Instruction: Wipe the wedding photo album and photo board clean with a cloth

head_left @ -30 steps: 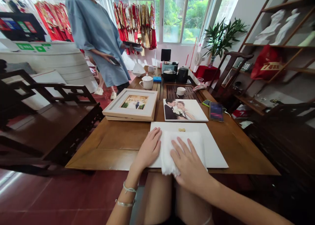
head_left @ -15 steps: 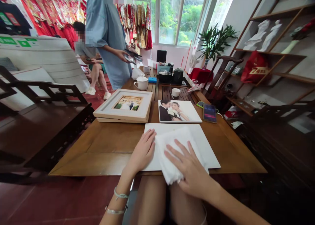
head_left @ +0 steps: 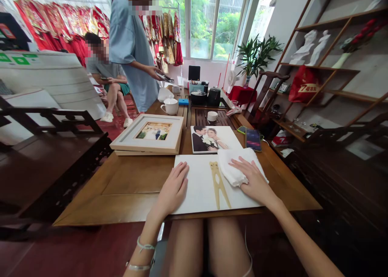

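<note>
A flat white board lies at the table's near edge. On it is a yellowish two-legged shape with a rounded top; I cannot tell whether it is printed or attached. My left hand rests open on the board's left side, fingers stretched. My right hand presses a folded white cloth on the right side, its fingers over the cloth and its thumb by the near edge. Just beyond the board is a photo panel of a couple.
Stacked picture frames stand at left. Two phones, one a dark phone, lie at right. Farther back are a small white cup, a white mug and a black kettle. A person in blue stands beyond; another person sits.
My right hand has slid the cloth right and away from me, uncovering the yellowish shape. My left hand stays on the board. The view has shifted slightly.
</note>
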Available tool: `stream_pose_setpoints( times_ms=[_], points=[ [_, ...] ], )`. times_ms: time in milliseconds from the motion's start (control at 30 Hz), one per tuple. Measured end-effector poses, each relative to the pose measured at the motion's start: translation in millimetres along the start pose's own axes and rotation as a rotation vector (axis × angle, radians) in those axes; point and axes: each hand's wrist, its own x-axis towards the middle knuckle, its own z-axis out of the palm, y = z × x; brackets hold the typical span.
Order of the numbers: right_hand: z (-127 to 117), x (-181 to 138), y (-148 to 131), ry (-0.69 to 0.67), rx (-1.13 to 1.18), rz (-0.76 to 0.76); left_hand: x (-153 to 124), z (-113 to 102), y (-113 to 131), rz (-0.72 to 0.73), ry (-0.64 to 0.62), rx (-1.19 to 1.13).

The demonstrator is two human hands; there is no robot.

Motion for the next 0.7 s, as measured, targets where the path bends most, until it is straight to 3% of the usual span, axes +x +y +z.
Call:
stream_pose_setpoints(
  times_ms=[133,300,433,533,700],
  points=[
    [-6,-42,-14,-0.044,0.02,-0.093,0,1,-1,0.021,0.004,-0.001],
    [-32,-74,-14,-0.227,0.134,-0.213,0,1,-3,0.03,0.014,0.0],
    [-41,-51,11,-0.292,0.235,-0.253,0,3,-4,0.035,0.033,0.0],
    [-30,-23,19,-0.236,0.21,-0.18,0,4,-4,0.027,0.032,0.004],
    [-4,6,-11,-0.108,0.015,0.069,0,3,-3,0.019,0.013,0.01]
  ],
)
